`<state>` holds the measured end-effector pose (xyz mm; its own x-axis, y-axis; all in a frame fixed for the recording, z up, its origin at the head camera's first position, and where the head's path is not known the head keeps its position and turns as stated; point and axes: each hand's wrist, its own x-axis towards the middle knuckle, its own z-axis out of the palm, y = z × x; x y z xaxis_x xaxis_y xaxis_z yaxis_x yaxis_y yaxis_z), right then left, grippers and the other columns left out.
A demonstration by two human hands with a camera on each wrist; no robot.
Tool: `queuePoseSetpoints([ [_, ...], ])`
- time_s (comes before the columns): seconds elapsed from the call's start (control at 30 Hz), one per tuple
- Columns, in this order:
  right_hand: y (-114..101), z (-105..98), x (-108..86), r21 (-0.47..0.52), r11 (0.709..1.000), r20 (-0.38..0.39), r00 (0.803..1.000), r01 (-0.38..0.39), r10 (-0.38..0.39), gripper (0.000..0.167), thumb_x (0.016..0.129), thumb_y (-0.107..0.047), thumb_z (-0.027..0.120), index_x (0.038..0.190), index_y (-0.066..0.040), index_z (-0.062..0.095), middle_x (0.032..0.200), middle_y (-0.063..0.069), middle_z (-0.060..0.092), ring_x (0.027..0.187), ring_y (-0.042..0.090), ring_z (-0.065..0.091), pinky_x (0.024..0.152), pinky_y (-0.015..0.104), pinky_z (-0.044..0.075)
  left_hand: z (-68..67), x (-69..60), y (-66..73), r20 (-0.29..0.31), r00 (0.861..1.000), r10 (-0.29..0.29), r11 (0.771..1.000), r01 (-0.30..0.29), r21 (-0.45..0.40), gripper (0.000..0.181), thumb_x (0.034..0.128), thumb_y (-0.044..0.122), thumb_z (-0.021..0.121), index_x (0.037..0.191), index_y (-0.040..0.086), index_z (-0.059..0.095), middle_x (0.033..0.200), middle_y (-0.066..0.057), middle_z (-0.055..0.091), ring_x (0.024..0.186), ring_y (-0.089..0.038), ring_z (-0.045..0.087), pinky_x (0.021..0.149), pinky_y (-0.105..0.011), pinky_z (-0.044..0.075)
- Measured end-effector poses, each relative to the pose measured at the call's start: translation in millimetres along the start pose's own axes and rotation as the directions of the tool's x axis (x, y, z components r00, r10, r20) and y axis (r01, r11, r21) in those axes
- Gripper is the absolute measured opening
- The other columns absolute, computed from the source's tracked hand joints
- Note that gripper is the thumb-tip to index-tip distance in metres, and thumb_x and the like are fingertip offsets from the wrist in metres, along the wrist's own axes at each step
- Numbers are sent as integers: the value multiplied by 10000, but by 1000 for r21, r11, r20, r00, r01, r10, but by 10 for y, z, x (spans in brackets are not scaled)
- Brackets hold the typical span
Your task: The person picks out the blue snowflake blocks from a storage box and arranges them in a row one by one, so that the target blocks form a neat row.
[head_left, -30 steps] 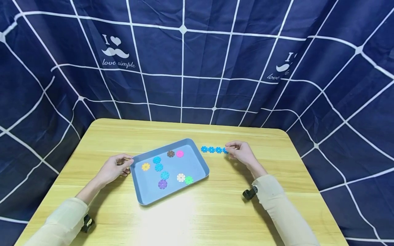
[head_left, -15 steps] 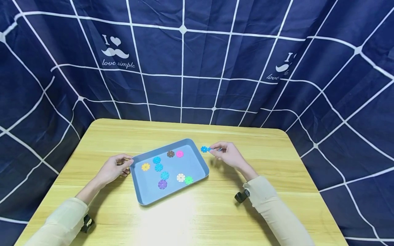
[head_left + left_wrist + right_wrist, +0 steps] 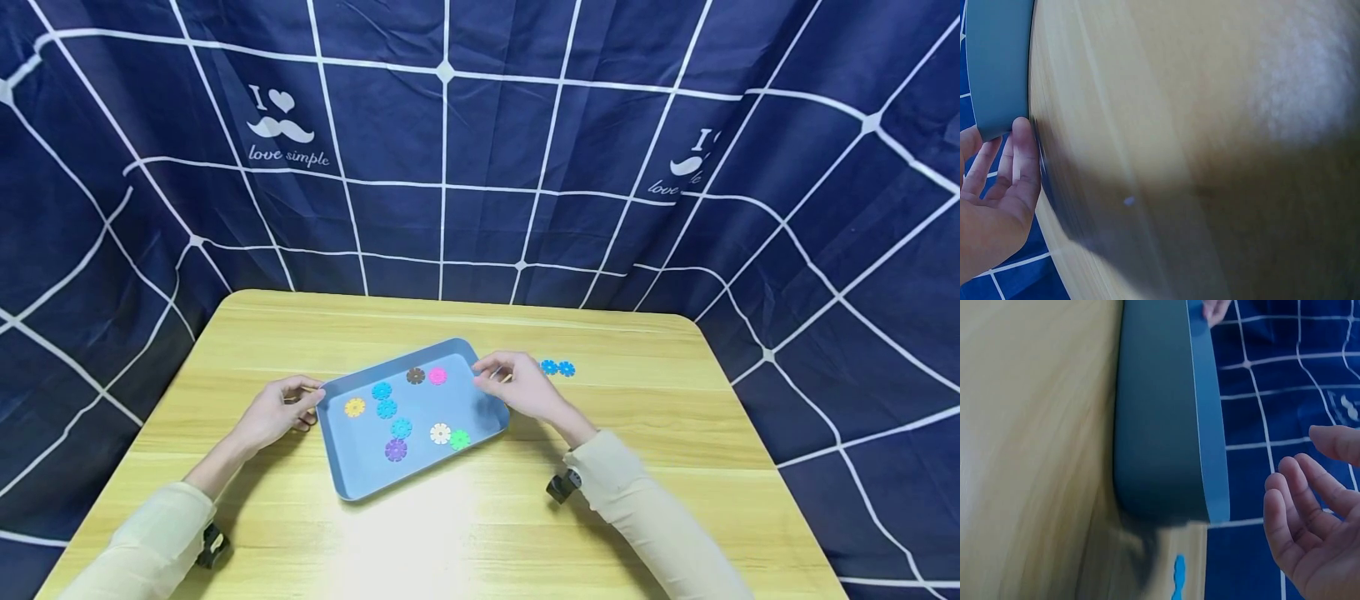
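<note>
the left hand [image 3: 277, 411] pinches the tray [image 3: 347, 467] at its corner, likely to steady it on the table [image 3: 555, 542]; the right hand [image 3: 522, 385], loose-fingered and holding nothing, hangs over its right rim, near 2 blue discs [image 3: 550, 367].

Room above tray [image 3: 420, 404], raised walls [image 3: 1157, 412] around

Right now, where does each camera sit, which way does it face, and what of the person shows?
Head: worn on the head, facing forward and down at the tray, table and curtain; both sleeves, left grip and right grip show.
Left wrist: worn there, facing mostly table, tray at upper left; left grip shows, touching it.
Right wrist: worn there, facing the tray's outer wall, table and curtain; right grip shows at lower right, part of left grip at top.
Shared: head and right wrist both show blue discs.
</note>
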<state>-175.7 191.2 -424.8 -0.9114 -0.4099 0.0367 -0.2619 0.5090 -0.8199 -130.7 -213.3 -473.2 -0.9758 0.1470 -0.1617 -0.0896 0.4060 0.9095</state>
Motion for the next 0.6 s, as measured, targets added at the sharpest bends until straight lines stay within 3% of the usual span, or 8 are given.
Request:
queuePoseSetpoints([
  [0.3,-80,290,64,-47,997,82,995,61,-57,281,972,-192,753,1200,-27,755,990,78,754,826,113,645,743,240,561,-1,-1,-10,-2,1000,2,1000,-2,11,390,1088,182,601,1344,-111,602,923,-89,707,747,-128,680,684,-270,642],
  [0.47,-123,458,92,-13,999,135,990,41,-39,290,973,-190,765,1214,-28,750,990,79,752,804,183,678,687,227,560,3,-5,-11,-7,1000,5,1000,-5,14,381,1087,176,601,1338,-110,606,931,-103,710,748,-128,679,683,-270,643],
  [0.6,-138,587,126,-26,999,156,987,40,-36,275,968,-192,776,1203,-49,758,988,61,753,791,158,668,678,218,554,6,-6,-14,-9,1000,4,1000,-4,15,381,1087,179,602,1338,-107,607,933,-108,712,747,-126,679,683,-268,642],
])
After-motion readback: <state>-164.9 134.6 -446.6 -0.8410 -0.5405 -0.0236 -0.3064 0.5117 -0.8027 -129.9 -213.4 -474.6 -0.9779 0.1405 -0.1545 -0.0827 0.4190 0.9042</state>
